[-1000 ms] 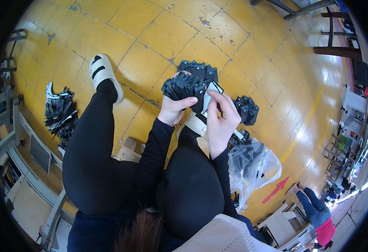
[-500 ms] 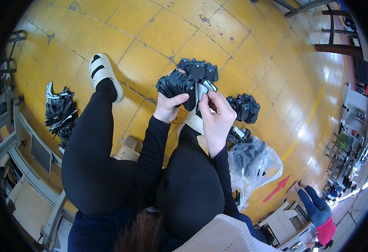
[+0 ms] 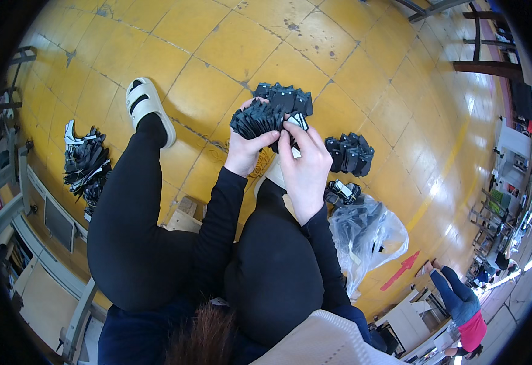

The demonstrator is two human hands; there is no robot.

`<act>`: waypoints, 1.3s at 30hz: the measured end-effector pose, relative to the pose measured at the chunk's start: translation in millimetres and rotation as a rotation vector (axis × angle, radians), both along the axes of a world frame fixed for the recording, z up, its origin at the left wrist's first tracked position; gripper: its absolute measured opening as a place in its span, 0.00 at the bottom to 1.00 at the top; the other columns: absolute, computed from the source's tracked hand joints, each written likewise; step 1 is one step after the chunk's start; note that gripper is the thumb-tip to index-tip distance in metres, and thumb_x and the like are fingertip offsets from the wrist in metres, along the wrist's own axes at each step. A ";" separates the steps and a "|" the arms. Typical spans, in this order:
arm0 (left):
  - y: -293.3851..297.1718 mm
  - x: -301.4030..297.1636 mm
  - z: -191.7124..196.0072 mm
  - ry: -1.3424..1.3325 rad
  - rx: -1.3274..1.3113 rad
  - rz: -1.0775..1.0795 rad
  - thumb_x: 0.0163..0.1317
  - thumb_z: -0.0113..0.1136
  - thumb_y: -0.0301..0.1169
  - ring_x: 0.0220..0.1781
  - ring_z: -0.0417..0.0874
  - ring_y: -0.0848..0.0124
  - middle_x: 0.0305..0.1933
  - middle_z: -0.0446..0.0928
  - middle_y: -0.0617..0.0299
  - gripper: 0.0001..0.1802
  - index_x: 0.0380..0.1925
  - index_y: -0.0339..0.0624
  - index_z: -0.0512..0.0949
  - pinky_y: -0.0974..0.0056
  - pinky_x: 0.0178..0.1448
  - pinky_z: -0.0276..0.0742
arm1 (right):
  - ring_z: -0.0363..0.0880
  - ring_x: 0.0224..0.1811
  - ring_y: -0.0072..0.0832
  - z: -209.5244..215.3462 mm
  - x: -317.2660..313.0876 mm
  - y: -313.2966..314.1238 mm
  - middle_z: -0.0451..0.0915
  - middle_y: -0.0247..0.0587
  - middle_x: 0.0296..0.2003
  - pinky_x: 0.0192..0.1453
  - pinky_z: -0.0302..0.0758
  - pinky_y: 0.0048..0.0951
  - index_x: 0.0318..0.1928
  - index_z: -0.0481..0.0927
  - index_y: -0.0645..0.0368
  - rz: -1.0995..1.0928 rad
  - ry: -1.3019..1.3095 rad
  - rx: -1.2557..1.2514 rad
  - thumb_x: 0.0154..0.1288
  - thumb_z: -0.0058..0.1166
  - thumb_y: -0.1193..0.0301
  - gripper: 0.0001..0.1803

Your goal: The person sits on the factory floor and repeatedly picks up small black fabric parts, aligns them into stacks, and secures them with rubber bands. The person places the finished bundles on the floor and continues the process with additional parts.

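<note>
My left hand [image 3: 245, 152] is closed around a thick stack of dark fabric pieces [image 3: 254, 120], its thumb pressed across the near side. The pieces fan out along their upper edges. At the right side of that stack, the thumb and fingers of my right hand [image 3: 308, 173] pinch a dark piece with white trim [image 3: 296, 120]; a small white part shows under the fingers. Both hands are close together above my right foot. Just beyond them on the floor stands a pile of similar dark pieces [image 3: 290, 98], partly covered by the held stack.
More dark pieces [image 3: 349, 155] lie at right, near a small bundle [image 3: 342, 192] and a clear plastic bag [image 3: 369, 234]. A dark heap with white strips [image 3: 86, 159] is at left. A wooden block [image 3: 184, 216] stands between my legs. Another person [image 3: 460, 304] is at far right.
My right hand has moved slightly left and in against the stack, its fingers now at the stack's edge. The white-trimmed piece sits closer to the stack.
</note>
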State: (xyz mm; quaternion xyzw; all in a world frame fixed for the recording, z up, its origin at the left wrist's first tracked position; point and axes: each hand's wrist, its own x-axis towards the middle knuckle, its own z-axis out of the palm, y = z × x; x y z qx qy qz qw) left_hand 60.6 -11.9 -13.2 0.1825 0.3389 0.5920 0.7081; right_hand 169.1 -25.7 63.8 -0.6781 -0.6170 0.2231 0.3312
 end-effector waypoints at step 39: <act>1.3 -29.6 -21.3 -0.109 -0.288 0.089 0.57 0.59 0.31 0.53 0.80 0.59 0.56 0.75 0.47 0.30 0.62 0.44 0.65 0.55 0.58 0.79 | 0.60 0.13 0.25 -163.8 78.7 -12.1 0.60 0.43 0.11 0.21 0.59 0.34 0.16 0.60 0.65 -0.335 0.203 -0.229 0.58 0.62 0.72 0.24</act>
